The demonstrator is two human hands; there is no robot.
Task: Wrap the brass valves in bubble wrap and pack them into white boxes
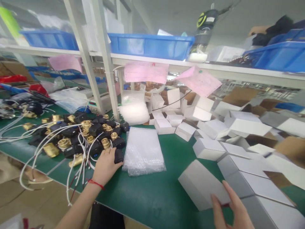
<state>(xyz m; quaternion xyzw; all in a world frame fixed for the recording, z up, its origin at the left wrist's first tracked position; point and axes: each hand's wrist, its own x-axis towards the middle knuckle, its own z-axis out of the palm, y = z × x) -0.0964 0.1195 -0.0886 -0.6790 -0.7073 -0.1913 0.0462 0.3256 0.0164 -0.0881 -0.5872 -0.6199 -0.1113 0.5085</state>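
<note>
Left hand point(106, 165) is curling its fingers around a black valve point(118, 155); right hand point(234, 208) is resting open-fingered on a white box point(202, 184).

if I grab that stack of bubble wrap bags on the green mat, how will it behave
The bubble wrap bags look thin, soft and airy, so probably light and floppy, sagging when lifted. Loosely stacked and glossy, the top sheets may slide off if pushed across the green mat.

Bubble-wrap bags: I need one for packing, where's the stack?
In the head view the bubble-wrap bags lie flat on the green table, centre-left, just right of the left hand and the valve pile.
</note>
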